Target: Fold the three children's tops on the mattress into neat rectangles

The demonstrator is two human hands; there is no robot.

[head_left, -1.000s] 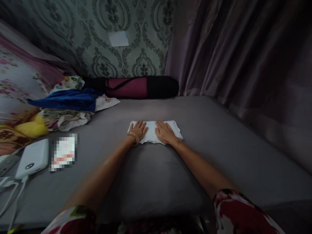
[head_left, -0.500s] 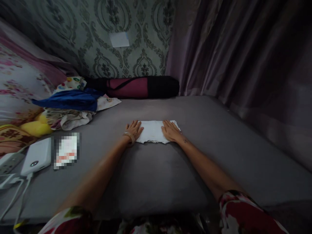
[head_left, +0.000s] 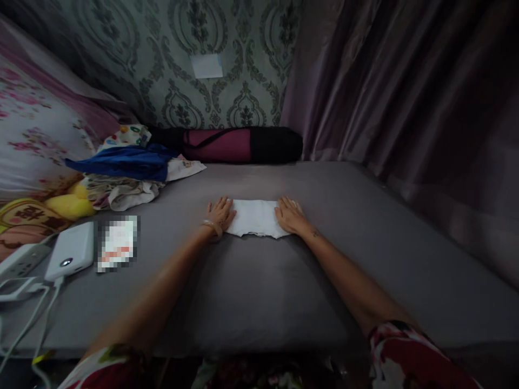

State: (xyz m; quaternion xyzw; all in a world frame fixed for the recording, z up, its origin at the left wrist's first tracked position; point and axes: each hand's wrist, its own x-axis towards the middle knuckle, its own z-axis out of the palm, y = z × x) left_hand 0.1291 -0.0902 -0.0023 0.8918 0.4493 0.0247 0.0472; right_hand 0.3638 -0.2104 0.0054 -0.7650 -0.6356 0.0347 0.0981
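White cloth (head_left: 256,217) lies between both hands (head_left: 221,214) (head_left: 290,216), spread flat at its ends

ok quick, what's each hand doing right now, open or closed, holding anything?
Left hand: open, palm down at the white cloth's left end.
Right hand: open, palm down on its right end.

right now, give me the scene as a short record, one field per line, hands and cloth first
left hand: palm down at the left end of the white cloth, bracelet on wrist
right hand: palm down at its right end
cloth: flat, near edge uneven
surface: grey sheet
far side: black and maroon bag by the patterned wall
left side: piled fabrics, white device
right side: purple curtain
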